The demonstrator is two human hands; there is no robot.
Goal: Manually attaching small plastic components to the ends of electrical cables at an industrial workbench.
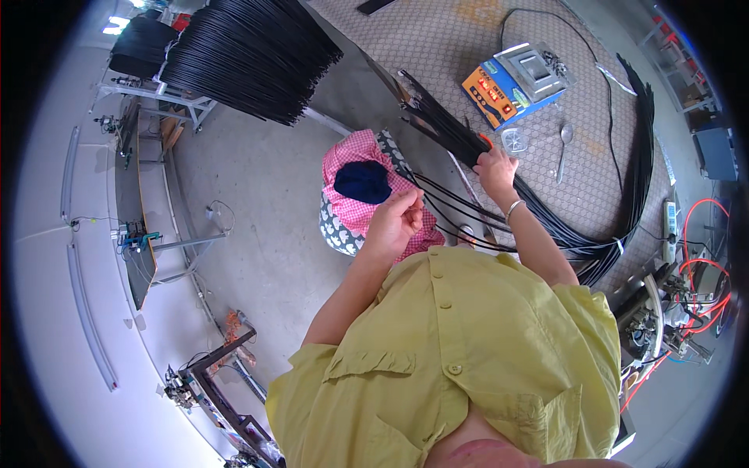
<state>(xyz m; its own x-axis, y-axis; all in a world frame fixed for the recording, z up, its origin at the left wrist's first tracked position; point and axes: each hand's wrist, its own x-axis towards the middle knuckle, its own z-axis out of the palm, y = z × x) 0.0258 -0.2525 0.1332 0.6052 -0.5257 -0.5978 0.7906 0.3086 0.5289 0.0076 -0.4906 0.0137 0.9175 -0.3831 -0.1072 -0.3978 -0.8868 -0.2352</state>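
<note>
Two hands in play: my right hand [497,173] wraps the black cables [446,129] at the table's [437,31] edge; my left hand [396,222] curls nearly closed, hold unclear. Uneven pulling could tangle them.

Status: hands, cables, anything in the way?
Left hand curled by loose black cables, grip unclear. Right hand on cable bundle. Spoon nearby, off the bundle.

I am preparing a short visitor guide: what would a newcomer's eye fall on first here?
A thick bundle of black cables at the upper left dominates. The orange-and-blue box on the patterned table, upper right, comes next, then the right hand below it, on another black bundle.
</note>
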